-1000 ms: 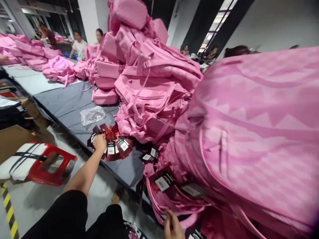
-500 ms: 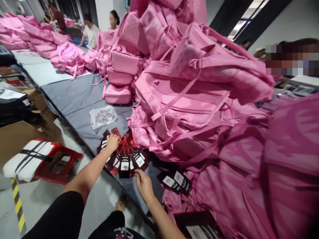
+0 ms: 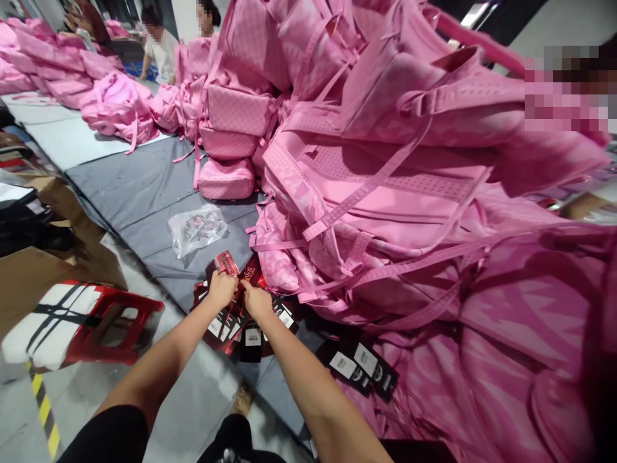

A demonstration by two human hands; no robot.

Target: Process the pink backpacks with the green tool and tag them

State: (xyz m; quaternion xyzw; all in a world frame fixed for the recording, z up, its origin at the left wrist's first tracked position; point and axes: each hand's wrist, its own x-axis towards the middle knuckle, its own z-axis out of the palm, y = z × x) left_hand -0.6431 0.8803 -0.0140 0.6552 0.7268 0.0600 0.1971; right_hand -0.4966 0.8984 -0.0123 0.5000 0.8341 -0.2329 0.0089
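Observation:
A fanned bunch of black and red hang tags (image 3: 252, 335) with white barcode labels and red strings lies at the table's near edge. My left hand (image 3: 222, 289) has its fingers closed on the bunch near its top, beside a red tag (image 3: 226, 262). Close by on the right, my right hand (image 3: 258, 301) pinches at the red strings where they gather; its fingertips are partly hidden. Both hands nearly touch. Two more black hang tags (image 3: 375, 371) rest on pink fabric at the right. Behind the bunch is a clear plastic bag (image 3: 197, 230) with small items inside.
Pink backpacks (image 3: 385, 186) are heaped high along the right and back of the grey-covered table (image 3: 130, 186). A red stool (image 3: 118, 325) with a white strapped cushion and a cardboard box (image 3: 72, 251) stand at the left. Several people work in the background.
My right hand has moved up and left from the lower tags to the gathered strings beside my left hand. The view has shifted slightly, and the tags lie bunched differently.

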